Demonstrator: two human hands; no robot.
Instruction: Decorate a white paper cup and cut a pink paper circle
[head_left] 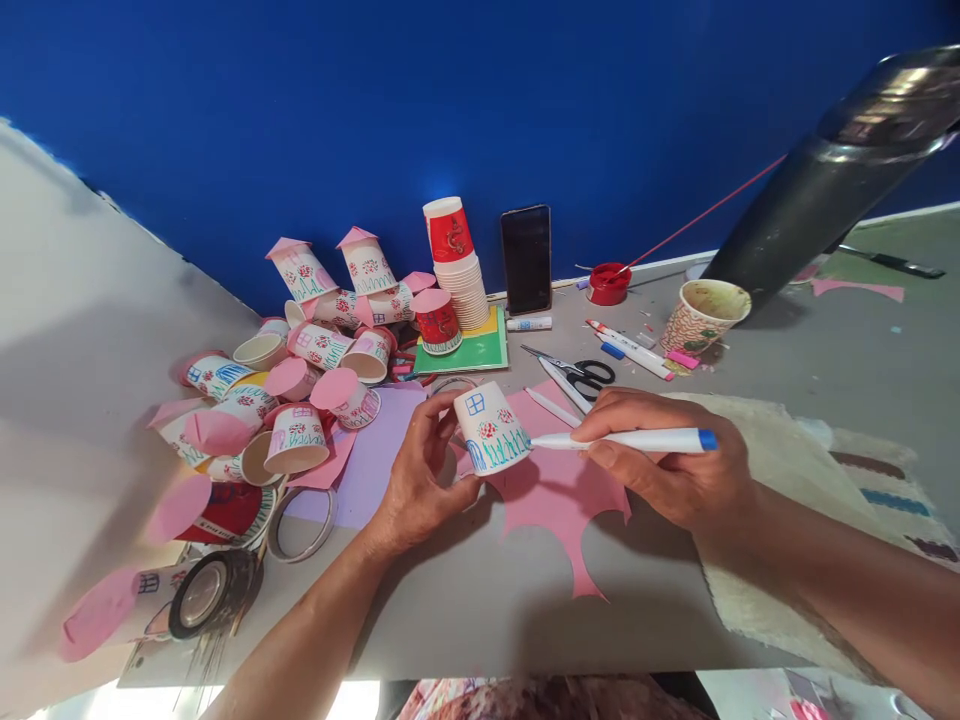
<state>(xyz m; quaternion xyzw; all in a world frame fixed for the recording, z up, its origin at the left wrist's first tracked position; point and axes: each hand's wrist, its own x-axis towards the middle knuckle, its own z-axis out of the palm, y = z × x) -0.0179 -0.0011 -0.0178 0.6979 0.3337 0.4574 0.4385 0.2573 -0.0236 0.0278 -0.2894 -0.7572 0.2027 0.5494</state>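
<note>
Left fingers [439,440] around paper cup [491,428]; right fingers [611,425] pinching marker [630,440].

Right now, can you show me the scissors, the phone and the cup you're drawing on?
scissors [592,374], head view, on the black handles.
phone [526,258], head view, middle of the dark screen.
cup [491,428], head view, on its painted side.

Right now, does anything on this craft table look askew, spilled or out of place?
Yes. The decorated cups at the left lie in a tumbled heap, many on their sides, some with pink paper lids. Small paper scraps litter the table near the stained cup. The cup held by the left hand looks intact.
</note>
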